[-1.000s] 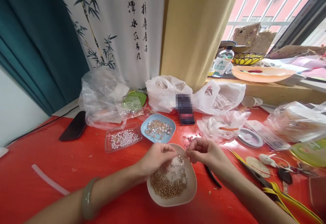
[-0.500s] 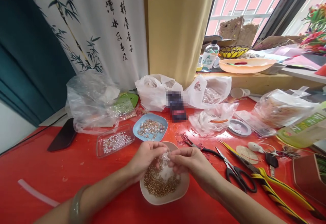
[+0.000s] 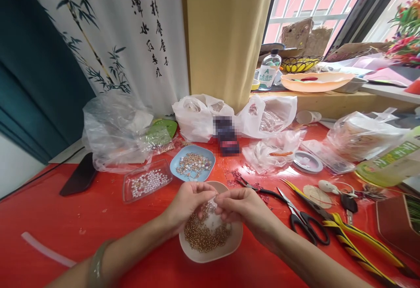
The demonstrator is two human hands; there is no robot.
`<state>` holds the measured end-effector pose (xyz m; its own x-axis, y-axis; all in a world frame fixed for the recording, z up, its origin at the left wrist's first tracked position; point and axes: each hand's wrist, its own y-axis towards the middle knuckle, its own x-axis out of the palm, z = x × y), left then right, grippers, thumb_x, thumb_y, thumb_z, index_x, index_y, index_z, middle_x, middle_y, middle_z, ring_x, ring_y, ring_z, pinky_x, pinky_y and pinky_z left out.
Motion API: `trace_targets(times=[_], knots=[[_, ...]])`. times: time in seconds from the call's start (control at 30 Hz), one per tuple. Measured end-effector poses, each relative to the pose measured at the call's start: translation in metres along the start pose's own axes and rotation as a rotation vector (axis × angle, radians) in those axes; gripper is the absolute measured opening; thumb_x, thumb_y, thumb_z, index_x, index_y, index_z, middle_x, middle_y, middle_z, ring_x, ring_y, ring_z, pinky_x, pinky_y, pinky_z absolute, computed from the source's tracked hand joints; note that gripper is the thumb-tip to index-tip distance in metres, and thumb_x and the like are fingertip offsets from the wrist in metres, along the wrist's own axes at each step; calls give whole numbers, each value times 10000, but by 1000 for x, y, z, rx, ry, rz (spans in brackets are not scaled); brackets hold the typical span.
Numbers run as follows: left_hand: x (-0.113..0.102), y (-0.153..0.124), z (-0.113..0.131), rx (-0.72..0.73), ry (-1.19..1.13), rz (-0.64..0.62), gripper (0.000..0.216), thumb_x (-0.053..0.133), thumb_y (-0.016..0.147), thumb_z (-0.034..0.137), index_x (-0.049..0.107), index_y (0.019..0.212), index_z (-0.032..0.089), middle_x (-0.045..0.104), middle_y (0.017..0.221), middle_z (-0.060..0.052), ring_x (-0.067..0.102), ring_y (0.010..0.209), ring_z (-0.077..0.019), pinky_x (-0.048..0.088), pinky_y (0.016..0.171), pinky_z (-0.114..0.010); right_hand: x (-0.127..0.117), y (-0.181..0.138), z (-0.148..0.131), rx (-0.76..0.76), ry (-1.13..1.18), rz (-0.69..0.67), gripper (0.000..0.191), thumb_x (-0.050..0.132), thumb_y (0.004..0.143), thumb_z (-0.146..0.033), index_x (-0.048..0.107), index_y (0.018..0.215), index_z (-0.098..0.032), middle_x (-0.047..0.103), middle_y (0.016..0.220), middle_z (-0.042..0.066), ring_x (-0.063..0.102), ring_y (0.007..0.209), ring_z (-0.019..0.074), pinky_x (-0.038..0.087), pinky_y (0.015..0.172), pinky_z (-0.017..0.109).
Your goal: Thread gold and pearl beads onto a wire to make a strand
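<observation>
My left hand (image 3: 188, 202) and my right hand (image 3: 241, 207) meet fingertip to fingertip over a beige dish (image 3: 226, 249) of small gold beads (image 3: 200, 235) and white bits. Both hands are pinched closed on something tiny at the point where they touch; I cannot make out what it is. A jade bangle (image 3: 95, 268) sits on my left wrist. Just beyond the hands lies a blue dish (image 3: 193, 167) of mixed beads, and left of it a clear tray (image 3: 146, 184) of white pearls.
Black scissors (image 3: 303, 222) and yellow-handled pliers (image 3: 354, 244) lie right of the dish on the red table (image 3: 65, 218). Plastic bags (image 3: 200, 117) crowd the back. A dark phone (image 3: 78, 178) lies far left, a white tube (image 3: 46, 251) at front left, a green bottle (image 3: 392, 161) at right.
My hands have come together over the beige dish, fingertips now touching. The camera has turned right, bringing the scissors and green bottle into view.
</observation>
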<state>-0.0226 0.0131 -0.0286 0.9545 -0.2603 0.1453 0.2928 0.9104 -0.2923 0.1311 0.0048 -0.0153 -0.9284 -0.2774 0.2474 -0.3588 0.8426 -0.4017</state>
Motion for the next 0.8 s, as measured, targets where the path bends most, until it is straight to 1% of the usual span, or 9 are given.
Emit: trace_targets(times=[0.23,0.4,0.53,0.63,0.8], knots=[[-1,-1,0,72,106,31,142,590,664,254,594,713,120,550,586,18,425,423,-49,310,342,-148,-2,2,2,4,47,-33,175,693,613,-277,669,621,-104,648,584,43,534,449,42,425,471,147],[0,-3,1,115,175,40,162,583,672,275,599,724,122,512,541,36,396,416,-48,306,365,-158,-4,3,3,16,91,-61,175,699,615,-270,666,606,-99,642,583,39,535,443,38,430,472,144],[0,-5,2,165,224,51,145,592,674,262,617,727,129,542,561,28,441,478,-66,345,447,-177,-5,5,2,24,99,-85,163,691,629,-257,670,610,-96,641,584,38,534,447,31,427,475,134],[-2,-4,2,197,237,50,136,599,675,262,629,723,138,574,588,18,479,530,-84,375,515,-196,-6,5,2,32,108,-87,164,690,631,-252,668,613,-91,636,580,36,531,446,29,427,479,134],[-2,-4,2,193,216,37,151,593,685,267,652,756,148,589,606,8,471,518,-87,369,504,-201,-6,4,4,-11,150,-77,153,690,630,-241,653,645,-93,643,621,34,540,484,34,428,511,143]])
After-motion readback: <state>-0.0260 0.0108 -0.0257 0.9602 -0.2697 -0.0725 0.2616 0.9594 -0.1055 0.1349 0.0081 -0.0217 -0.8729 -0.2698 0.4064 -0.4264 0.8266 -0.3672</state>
